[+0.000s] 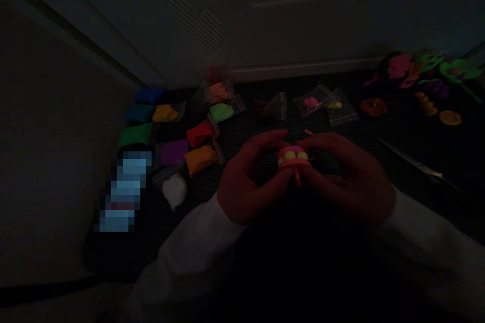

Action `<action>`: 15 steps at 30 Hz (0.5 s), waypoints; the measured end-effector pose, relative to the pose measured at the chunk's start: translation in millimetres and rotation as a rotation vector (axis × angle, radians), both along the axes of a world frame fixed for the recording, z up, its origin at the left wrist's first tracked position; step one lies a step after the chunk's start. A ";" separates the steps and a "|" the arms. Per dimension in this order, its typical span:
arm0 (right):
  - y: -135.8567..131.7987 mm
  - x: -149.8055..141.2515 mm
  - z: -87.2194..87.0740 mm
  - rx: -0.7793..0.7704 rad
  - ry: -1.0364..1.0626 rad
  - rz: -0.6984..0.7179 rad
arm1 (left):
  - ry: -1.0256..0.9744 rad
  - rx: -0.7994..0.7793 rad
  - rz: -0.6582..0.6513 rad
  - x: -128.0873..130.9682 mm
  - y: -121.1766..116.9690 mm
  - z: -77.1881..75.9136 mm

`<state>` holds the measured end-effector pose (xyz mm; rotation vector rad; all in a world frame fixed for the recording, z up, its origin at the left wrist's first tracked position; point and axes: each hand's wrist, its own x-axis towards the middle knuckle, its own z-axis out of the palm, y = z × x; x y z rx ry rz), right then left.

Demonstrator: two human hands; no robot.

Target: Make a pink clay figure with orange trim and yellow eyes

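Note:
Between the fingers of both hands is a small clay piece with a pink top, pale yellow balls around its middle and an orange-red layer below. A thin orange bit sticks down from its underside. My left hand grips it from the left, thumb low and fingers above. From the other side my right hand closes on it the same way. Just behind the fingers lies a small flat pink clay scrap. The scene is very dark, so fine details of the piece are hard to make out.
Bags of coloured clay, such as purple, orange and white, lie to the left beside a lit, blurred screen. Scissors rest at right. Finished-looking clay flowers sit at the back right, before a pale panel.

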<state>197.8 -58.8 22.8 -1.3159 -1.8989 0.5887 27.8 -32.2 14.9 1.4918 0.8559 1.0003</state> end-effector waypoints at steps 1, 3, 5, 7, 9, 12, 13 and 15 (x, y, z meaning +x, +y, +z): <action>0.0 -0.1 0.1 -0.002 0.000 0.003 | -0.007 -0.003 -0.006 0.2 0.0 0.3; -0.4 -0.1 0.1 -0.013 0.004 0.003 | -0.006 -0.007 -0.017 0.2 0.2 0.4; -1.0 0.0 0.3 -0.027 0.003 0.007 | 0.010 -0.001 -0.013 -0.2 0.8 -0.3; -1.7 -0.2 0.6 -0.035 0.002 0.009 | 0.024 0.016 0.001 -0.8 1.4 -1.5; -2.1 -0.5 1.2 -0.053 0.000 0.014 | 0.032 0.034 0.016 -1.2 1.6 -2.3; -2.0 -0.9 1.7 -0.083 0.002 0.029 | 0.045 0.027 0.011 -1.1 1.4 -2.1; -1.8 -1.0 1.7 -0.088 0.005 0.032 | 0.044 0.020 0.003 -0.8 1.2 -1.8; -1.2 -1.0 1.4 -0.087 0.010 0.030 | 0.032 0.010 -0.008 -0.2 0.8 -1.2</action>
